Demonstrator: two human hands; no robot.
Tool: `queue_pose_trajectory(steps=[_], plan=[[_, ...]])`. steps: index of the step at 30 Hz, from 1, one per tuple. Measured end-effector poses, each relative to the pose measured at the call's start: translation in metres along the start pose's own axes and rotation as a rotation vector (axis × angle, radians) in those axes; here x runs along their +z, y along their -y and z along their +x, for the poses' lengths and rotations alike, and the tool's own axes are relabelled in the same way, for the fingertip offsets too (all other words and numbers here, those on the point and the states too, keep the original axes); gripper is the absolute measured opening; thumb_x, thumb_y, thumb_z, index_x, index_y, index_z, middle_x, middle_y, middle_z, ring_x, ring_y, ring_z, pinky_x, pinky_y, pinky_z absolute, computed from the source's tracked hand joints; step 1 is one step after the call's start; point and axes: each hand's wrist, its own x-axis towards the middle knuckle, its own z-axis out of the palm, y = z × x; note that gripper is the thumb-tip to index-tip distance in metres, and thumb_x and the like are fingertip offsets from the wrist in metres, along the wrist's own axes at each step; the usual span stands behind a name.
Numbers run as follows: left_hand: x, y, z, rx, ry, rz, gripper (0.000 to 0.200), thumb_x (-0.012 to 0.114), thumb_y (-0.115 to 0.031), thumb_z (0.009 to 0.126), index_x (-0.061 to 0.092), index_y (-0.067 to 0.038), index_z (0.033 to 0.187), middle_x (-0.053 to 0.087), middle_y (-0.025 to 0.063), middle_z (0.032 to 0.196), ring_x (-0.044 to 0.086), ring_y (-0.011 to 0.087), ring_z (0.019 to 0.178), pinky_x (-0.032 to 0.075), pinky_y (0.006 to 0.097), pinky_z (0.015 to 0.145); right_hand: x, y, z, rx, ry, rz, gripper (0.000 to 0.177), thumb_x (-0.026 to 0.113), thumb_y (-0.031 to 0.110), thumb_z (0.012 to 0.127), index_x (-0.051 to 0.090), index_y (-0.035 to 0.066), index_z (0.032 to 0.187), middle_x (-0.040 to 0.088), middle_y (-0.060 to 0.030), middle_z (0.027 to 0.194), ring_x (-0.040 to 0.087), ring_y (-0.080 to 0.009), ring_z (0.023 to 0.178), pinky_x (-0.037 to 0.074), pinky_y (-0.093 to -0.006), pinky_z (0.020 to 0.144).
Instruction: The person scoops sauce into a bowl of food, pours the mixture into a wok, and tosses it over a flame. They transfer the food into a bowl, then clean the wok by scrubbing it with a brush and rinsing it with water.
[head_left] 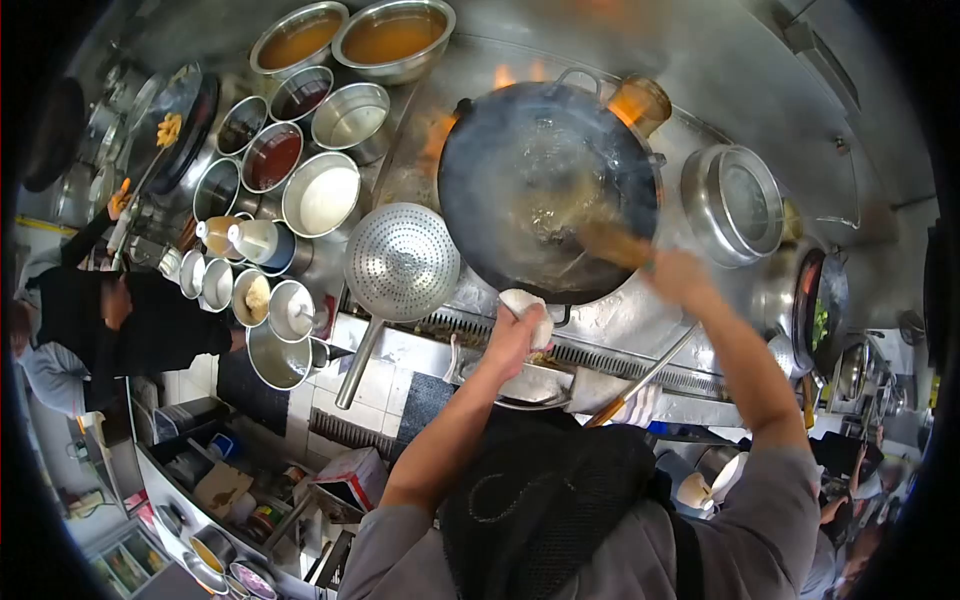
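Note:
A large dark wok (480, 220) sits over the burner, with bubbling liquid and steam inside and flames behind its rim. My left hand (510, 342) is closed on a folded white cloth (527, 308), pressed at the wok's near rim beside its loop handle. Blurred by motion, my right hand (685, 282) grips a brown wok brush (612, 244), whose far end reaches down into the wok over the liquid. A big perforated strainer (402, 262) rests left of the wok, its handle pointing toward me.
Steel pots of sauces (272, 157) and two bowls of orange-brown liquid (395, 40) stand at the left. Right of the wok are stacked steel pans (735, 205). A long-handled tool (640, 378) lies across the front edge. Another person (110, 310) works at the far left.

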Motion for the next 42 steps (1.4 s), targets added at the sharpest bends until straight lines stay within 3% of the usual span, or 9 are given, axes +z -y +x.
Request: queue_pose_trajectory(steps=[4,10,13,14,18,27,35,37,42], plan=[[-0.003,0.004,0.006,0.051,0.048,-0.012,0.032,0.058,-0.021,0.093,0.043,-0.009,0.118,0.059,0.01,0.103,0.064,0.0218,0.081,0.056,0.0361,0.06,-0.014,0.017,0.086,-0.087,-0.318,0.302,0.052,0.063,0.034,0.087,0.052,0.014,0.134,0.068,-0.0218,0.107,0.069,-0.035,0.091,0.056,-0.0463,0.072],[-0.005,0.014,0.019,0.148,-0.004,0.137,0.028,0.058,-0.019,0.093,0.046,-0.004,0.114,0.06,0.0105,0.097,0.064,0.0194,0.076,0.055,0.0336,0.057,0.009,0.148,0.066,-0.2,0.01,1.368,0.066,0.063,0.031,0.091,0.037,0.014,0.149,0.058,-0.011,0.067,0.052,-0.0176,0.041,0.046,-0.0332,0.039],[0.005,-0.007,-0.007,0.15,-0.163,0.362,0.041,0.068,-0.025,0.086,0.056,0.003,0.113,0.063,0.0175,0.101,0.06,0.0246,0.086,0.052,0.0377,0.075,0.049,0.145,0.059,-0.519,-0.331,1.026,0.061,0.067,0.034,0.09,0.048,0.013,0.143,0.068,-0.0086,0.093,0.063,-0.0167,0.076,0.051,-0.0322,0.072],[-0.009,0.032,0.035,0.214,-0.094,0.263,0.046,0.07,-0.029,0.083,0.057,0.007,0.11,0.056,0.0235,0.12,0.061,0.0268,0.091,0.054,0.0383,0.069,0.001,0.145,0.005,-0.204,0.224,1.162,0.06,0.066,0.034,0.09,0.047,0.009,0.142,0.068,-0.0118,0.112,0.061,-0.0173,0.101,0.046,-0.0333,0.093],[0.022,0.017,0.015,0.139,-0.394,0.107,0.079,0.073,-0.027,0.077,0.027,0.01,0.13,0.05,0.0281,0.122,0.065,0.042,0.09,0.06,0.0461,0.044,0.033,0.003,0.028,-0.669,0.341,0.737,0.059,0.063,0.017,0.086,0.047,0.008,0.142,0.058,-0.01,0.128,0.053,-0.0191,0.117,0.041,-0.0357,0.101],[0.026,0.016,0.012,0.172,-0.34,0.106,0.061,0.059,-0.025,0.089,0.027,0.007,0.13,0.04,0.0276,0.127,0.062,0.0426,0.099,0.059,0.042,0.041,-0.003,0.07,0.12,0.019,-0.074,0.968,0.061,0.061,0.036,0.091,0.042,0.016,0.146,0.061,-0.0091,0.109,0.06,-0.0215,0.082,0.052,-0.0325,0.063],[0.033,0.018,0.009,0.206,-0.422,0.06,0.065,0.06,-0.023,0.087,0.025,0.008,0.132,0.04,0.0295,0.125,0.065,0.0448,0.09,0.059,0.0422,0.041,0.035,0.114,0.052,-0.346,0.236,0.927,0.064,0.056,0.045,0.094,0.037,0.015,0.148,0.058,-0.0132,0.118,0.054,-0.0178,0.049,0.044,-0.0287,0.04],[0.034,0.016,0.009,0.191,-0.435,0.059,0.067,0.061,-0.023,0.087,0.024,0.007,0.134,0.04,0.0287,0.126,0.065,0.0449,0.089,0.059,0.0421,0.041,0.103,0.027,0.137,-0.797,-0.047,0.875,0.056,0.057,0.038,0.094,0.046,0.012,0.142,0.058,-0.0101,0.083,0.053,-0.0167,0.05,0.043,-0.0293,0.039],[0.028,0.011,0.005,0.149,-0.38,0.03,0.071,0.062,-0.024,0.086,0.022,0.005,0.137,0.041,0.0265,0.126,0.065,0.0441,0.088,0.059,0.0417,0.041,-0.01,-0.023,0.064,-0.363,0.049,0.466,0.057,0.057,0.038,0.094,0.045,0.011,0.142,0.06,-0.0109,0.087,0.055,-0.019,0.051,0.043,-0.0311,0.039]])
